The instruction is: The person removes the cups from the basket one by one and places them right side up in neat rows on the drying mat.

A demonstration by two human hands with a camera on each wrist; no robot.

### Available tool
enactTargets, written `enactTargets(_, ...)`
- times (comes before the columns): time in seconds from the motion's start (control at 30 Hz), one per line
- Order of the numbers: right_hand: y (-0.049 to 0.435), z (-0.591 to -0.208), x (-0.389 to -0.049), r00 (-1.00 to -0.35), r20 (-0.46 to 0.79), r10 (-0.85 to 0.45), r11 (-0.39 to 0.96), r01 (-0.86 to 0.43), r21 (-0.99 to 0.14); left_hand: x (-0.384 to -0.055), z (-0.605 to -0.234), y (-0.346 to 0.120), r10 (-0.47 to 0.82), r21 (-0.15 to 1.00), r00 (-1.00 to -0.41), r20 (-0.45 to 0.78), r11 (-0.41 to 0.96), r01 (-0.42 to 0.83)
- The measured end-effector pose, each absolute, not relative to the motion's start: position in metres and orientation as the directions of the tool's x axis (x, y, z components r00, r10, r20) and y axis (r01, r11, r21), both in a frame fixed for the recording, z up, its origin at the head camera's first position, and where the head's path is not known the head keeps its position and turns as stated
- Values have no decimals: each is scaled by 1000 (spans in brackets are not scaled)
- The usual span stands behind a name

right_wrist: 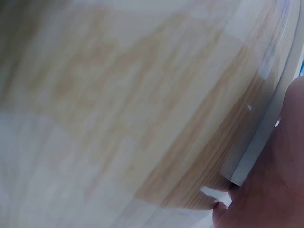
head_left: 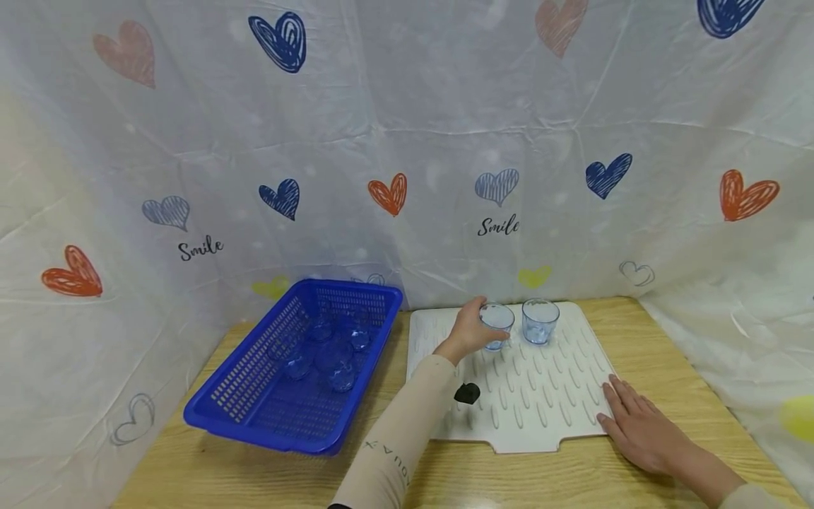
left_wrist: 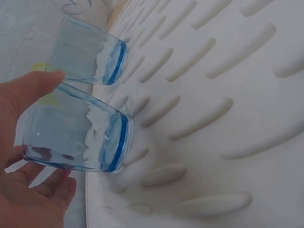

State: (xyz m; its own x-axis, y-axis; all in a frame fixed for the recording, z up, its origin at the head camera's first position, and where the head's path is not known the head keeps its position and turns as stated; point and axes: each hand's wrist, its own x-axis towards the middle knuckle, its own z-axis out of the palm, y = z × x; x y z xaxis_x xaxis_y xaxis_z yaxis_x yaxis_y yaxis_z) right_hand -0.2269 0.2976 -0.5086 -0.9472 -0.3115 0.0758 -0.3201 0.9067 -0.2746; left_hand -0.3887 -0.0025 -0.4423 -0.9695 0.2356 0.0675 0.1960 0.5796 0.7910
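Observation:
A clear blue-tinted drinking glass [head_left: 498, 319] stands upright at the back of a white ridged drying mat [head_left: 528, 396]. My left hand [head_left: 469, 331] grips this glass around its upper part; in the left wrist view the thumb lies along one side of the glass [left_wrist: 78, 130] and the fingers on the other. Just to its right is a second, matching glass [head_left: 540, 322], also upright on the mat. My right hand [head_left: 649, 428] lies flat at the mat's right front edge, fingers straight, touching the mat and the table. Only part of that hand shows in the right wrist view.
A blue plastic basket [head_left: 254, 435] with several more glasses [head_left: 342, 375] inside stands at the left of the wooden table [head_left: 254, 484]. Behind the table hangs a white sheet [head_left: 439, 233] printed with hearts.

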Motion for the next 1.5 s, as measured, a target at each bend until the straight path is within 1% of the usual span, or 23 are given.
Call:
enactTargets(0.23, 299, -510, -229, -950, 51, -307, 906, -308, -292, -387, -438, -7, 252, 756, -965, 72, 617, 218)
enactTargets(0.53, 296, -510, -229, -945, 63, -320, 905, -325, -275, -377, -423, -22, 299, 696, -954, 22, 680, 229)
enactTargets(0.8, 293, -507, -228, -942, 62, -329, 903, -334, -272, -369, -406, -35, 301, 649, -954, -16, 729, 219)
enactTargets(1.03, 295, -508, -228, -944, 58, -325, 903, -328, -278, -366, -397, -44, 301, 614, -954, -6, 754, 234)
enactTargets(1.37, 300, -511, -228, -946, 49, -320, 894, -318, -314, -352, -386, -56, 334, 649, -942, 22, 712, 268)
enactTargets(1.5, 301, -513, -228, -947, 52, -318, 894, -318, -316, -347, -381, -61, 346, 642, -937, 45, 709, 292)
